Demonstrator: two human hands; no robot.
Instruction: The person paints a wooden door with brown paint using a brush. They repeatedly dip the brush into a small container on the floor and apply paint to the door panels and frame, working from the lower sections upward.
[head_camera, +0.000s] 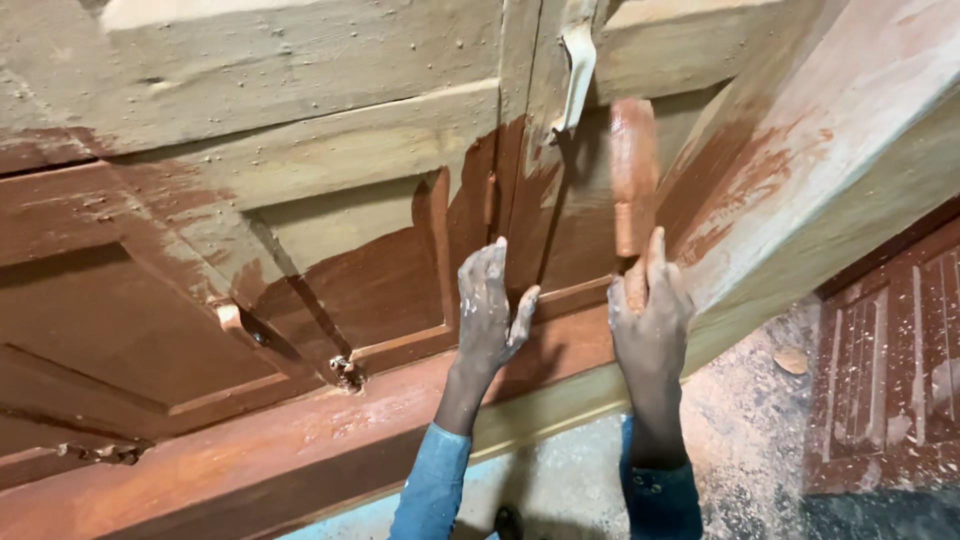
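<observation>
Right hand (650, 320) grip clenched on brush (634, 180) above it, left hand (490, 310) released

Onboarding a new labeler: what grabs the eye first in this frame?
The two paint-smeared hands at centre: the right hand grips a reddish-brown brush, and the left hand presses flat on the wooden door. The door fills the left and middle, its lower part wet red-brown, its upper panels bare. A pale metal handle hangs at top centre.
</observation>
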